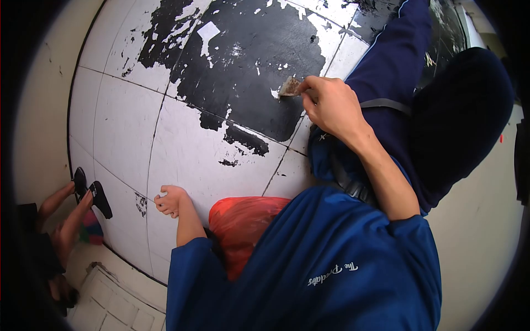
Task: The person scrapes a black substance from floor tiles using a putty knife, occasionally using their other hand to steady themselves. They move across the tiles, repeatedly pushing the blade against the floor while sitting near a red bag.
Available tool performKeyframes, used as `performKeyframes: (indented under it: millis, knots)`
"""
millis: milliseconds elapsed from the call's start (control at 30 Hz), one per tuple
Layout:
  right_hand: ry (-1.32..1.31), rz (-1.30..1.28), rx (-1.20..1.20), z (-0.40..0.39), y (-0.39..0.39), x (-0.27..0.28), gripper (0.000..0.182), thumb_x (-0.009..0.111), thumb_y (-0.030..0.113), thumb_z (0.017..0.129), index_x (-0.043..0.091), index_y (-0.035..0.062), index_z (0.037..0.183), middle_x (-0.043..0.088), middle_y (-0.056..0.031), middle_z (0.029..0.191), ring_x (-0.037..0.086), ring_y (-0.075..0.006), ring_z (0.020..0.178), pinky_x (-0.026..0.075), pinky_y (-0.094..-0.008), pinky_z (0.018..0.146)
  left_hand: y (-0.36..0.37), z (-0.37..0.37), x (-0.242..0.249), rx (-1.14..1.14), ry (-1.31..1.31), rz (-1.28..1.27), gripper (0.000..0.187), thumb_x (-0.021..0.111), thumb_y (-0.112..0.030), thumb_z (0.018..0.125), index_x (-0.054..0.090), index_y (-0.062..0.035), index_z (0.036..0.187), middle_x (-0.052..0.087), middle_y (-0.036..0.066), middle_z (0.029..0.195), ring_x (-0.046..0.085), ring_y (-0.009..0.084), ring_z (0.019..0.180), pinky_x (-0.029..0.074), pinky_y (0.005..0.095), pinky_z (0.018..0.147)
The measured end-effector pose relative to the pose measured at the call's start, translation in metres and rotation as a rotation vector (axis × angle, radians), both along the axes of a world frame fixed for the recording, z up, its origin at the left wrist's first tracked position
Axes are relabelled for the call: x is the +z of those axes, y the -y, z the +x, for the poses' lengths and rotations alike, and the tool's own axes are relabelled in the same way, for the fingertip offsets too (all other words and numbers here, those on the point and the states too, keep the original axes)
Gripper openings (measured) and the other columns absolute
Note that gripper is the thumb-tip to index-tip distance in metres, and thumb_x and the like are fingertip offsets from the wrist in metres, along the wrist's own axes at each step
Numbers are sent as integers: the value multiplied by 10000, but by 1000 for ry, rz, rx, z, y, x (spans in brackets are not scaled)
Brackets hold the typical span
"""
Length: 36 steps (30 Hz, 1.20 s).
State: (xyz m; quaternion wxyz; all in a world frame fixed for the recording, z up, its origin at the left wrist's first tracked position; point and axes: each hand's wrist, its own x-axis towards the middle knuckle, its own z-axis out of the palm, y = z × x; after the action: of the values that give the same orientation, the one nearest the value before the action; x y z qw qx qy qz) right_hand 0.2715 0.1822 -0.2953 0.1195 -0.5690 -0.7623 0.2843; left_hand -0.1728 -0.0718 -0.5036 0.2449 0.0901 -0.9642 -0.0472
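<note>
My right hand (333, 105) pinches a small scraper blade (290, 86), grey and stained brown, against the black patch (243, 66) on the floor. White flakes lie at the blade's left edge. Ragged white bits and one larger pale piece (208, 31) show on the black area. Off to the lower left, my left hand (171, 202) is near the white tiles (193, 143) with its fingers curled; nothing shows in it. A red plastic bag (243, 226) is beside my left forearm.
My bent legs in dark trousers (386, 60) take up the right side. Another person in black shoes (100, 199) is at the lower left, by a multicoloured item (91, 229). A pale wall (47, 83) runs along the left; a panelled door (113, 303) is at the bottom.
</note>
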Motion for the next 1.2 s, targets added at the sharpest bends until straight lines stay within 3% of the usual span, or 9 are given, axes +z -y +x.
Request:
performKeyframes:
  millis: [100, 200, 300, 400, 567, 767, 900, 1033, 1200]
  knots:
    - [-91, -11, -26, 4, 7, 20, 128, 614, 120, 849, 700, 50, 912, 714, -151, 871, 685, -381, 830, 555, -478, 724, 0, -1, -1, 47, 17, -86, 380, 521, -439, 834, 567, -250, 1161, 541, 13, 1335, 507, 249, 1213, 352, 499, 920]
    - [-73, 32, -18, 0, 7, -2, 122, 635, 135, 854, 696, 54, 922, 711, -147, 896, 689, -370, 848, 554, -471, 728, 0, 1, 1, 41, 10, -91, 377, 522, -438, 832, 574, -249, 1154, 540, 16, 1336, 511, 252, 1199, 354, 499, 914]
    - [-49, 54, 5, -2, -1, -28, 165, 653, 136, 851, 685, 57, 993, 703, -140, 975, 692, -365, 869, 559, -470, 748, 0, -1, -1, 9, -24, -28, 399, 529, -438, 826, 595, -216, 1151, 557, 67, 1324, 496, 296, 1222, 351, 561, 960]
    - [7, -6, 73, 0, 7, -13, 223, 654, 122, 851, 651, 45, 1061, 683, -145, 1065, 693, -363, 889, 566, -473, 771, 0, -1, 0, 9, 4, -5, 407, 521, -442, 830, 596, -218, 1161, 554, 71, 1333, 493, 298, 1228, 351, 560, 971]
    - [156, 36, 136, -7, 29, -12, 305, 655, 20, 735, 618, -33, 1034, 667, -185, 1064, 701, -399, 800, 575, -489, 688, 2, 0, 0, 6, -22, -54, 397, 517, -440, 833, 600, -217, 1151, 562, 70, 1308, 500, 289, 1209, 368, 544, 953]
    - [166, -31, 117, -1, 18, -2, 285, 615, 27, 812, 701, 48, 1083, 698, -136, 1117, 694, -379, 874, 569, -468, 783, 0, -2, -1, 27, -8, -53, 380, 517, -433, 836, 589, -241, 1156, 556, 39, 1317, 508, 269, 1213, 361, 520, 928]
    - [27, 33, 23, 15, 12, 25, 249, 619, 54, 804, 713, 44, 1035, 711, -176, 1013, 687, -403, 892, 561, -503, 798, -2, 1, 1, 38, -14, -75, 372, 523, -426, 833, 582, -254, 1157, 552, 24, 1322, 512, 258, 1212, 357, 505, 913]
    - [136, 86, 5, 34, -1, 53, 327, 578, 29, 771, 769, 91, 1029, 723, -159, 1023, 691, -387, 916, 568, -461, 835, 0, -2, -2, 46, -9, -81, 370, 519, -427, 836, 578, -254, 1157, 552, 25, 1322, 512, 259, 1209, 354, 502, 917]
    - [15, -112, -33, 44, -4, 60, 276, 578, 45, 786, 764, 44, 990, 692, -239, 810, 683, -425, 789, 567, -472, 792, 0, -1, 0, 27, 5, -62, 370, 507, -430, 842, 571, -245, 1156, 546, 31, 1332, 499, 262, 1221, 348, 503, 930]
